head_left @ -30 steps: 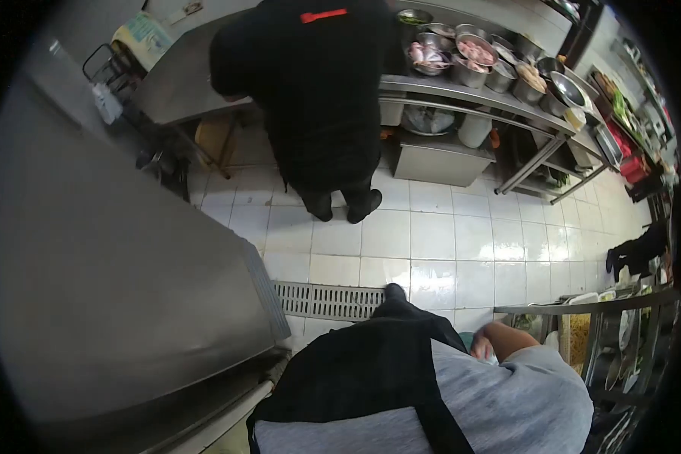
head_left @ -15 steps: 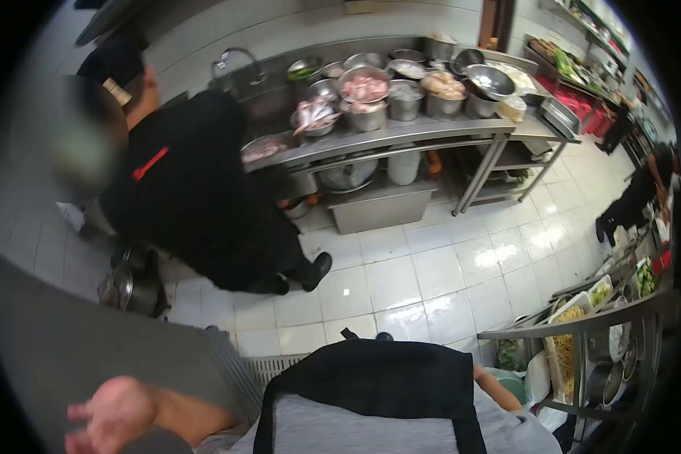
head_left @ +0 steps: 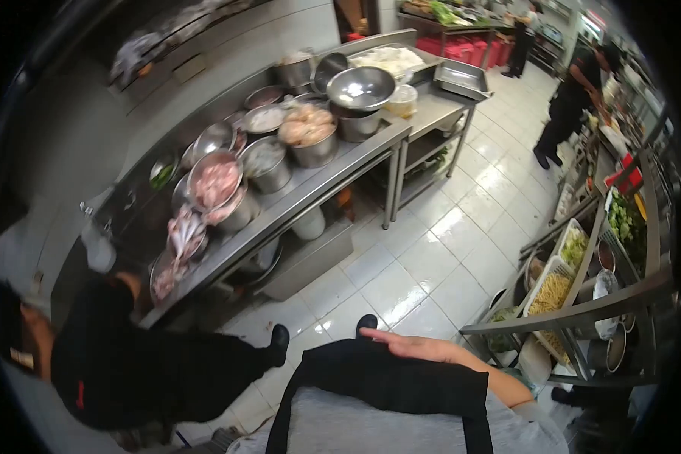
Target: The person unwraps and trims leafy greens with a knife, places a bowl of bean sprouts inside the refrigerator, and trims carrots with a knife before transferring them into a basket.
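Apron cloth lies just below our right hand, which stretches flat, holding nothing we can see, with the metal rack to its right and our left hand out of view.

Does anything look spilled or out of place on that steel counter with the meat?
Nothing is clearly spilled. One small oddity: long, pale pieces hang over the rim of their bowl, reaching toward the pinkish meat in the container beside it.
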Tool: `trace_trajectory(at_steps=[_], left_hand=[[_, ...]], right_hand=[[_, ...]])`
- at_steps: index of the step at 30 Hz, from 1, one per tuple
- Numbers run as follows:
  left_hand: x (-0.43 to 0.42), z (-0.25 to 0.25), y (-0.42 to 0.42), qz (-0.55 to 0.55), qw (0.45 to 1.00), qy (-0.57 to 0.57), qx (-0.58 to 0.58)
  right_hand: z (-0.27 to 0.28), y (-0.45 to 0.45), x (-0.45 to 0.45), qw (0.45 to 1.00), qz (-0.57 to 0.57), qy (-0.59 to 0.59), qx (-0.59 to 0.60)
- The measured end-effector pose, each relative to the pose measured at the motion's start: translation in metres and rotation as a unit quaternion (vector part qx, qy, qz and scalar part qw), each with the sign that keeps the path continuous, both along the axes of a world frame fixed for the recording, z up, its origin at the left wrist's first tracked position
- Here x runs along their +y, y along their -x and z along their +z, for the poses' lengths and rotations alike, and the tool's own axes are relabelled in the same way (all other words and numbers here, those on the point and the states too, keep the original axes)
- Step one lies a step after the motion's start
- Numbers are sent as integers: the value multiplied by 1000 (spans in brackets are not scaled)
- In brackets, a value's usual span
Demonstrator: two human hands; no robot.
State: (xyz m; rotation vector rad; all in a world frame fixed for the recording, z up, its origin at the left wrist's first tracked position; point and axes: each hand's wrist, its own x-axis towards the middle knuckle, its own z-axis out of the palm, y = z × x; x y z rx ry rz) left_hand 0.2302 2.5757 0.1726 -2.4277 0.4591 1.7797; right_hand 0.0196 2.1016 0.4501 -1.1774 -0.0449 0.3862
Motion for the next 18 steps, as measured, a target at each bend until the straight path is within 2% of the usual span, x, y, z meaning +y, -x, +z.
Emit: trace_trajectory(at_steps=[2,3,5,7,9,10,11,12,13,14,15,16,17,18], left_hand=[[-32,0,-40,-16,999,-26,17],[-55,0,-64,-35,999,-32,20],[-111,-9,-110,-93,995,-34,23],[-187,-25,-164,-196,981,-9,10],[-300,-31,-214,-304,950,52,-38],[-369,-24,-232,-329,937,97,-71],[-449,36,-223,-271,945,129,-128],[-517,52,-230,-229,943,221,-93],[-574,33,-235,-162,915,354,-104],[-635,65,-223,-203,875,421,-124],[-686,71,-208,-113,853,504,-76],[-728,110,-182,-124,841,521,-78],[-761,122,-164,-106,824,554,-57],[-785,136,-145,-125,830,540,-60]], right_hand=[[53,-25,-29,995,35,15,-88],[54,-32,-45,998,26,17,-54],[34,-42,-81,1000,9,20,16],[-5,-46,-109,996,-7,5,85],[-44,-48,-131,988,-15,-22,150],[-65,-33,-146,984,-55,-12,170],[-83,-9,-159,977,-94,-2,189],[-91,11,-164,965,-172,-68,185],[-92,29,-169,942,-248,-132,183],[-93,46,-175,913,-318,-194,170],[-91,57,-186,885,-369,-240,153],[-84,57,-208,880,-381,-246,140],[-76,54,-233,884,-383,-236,127],[-64,52,-261,902,-365,-203,114]])
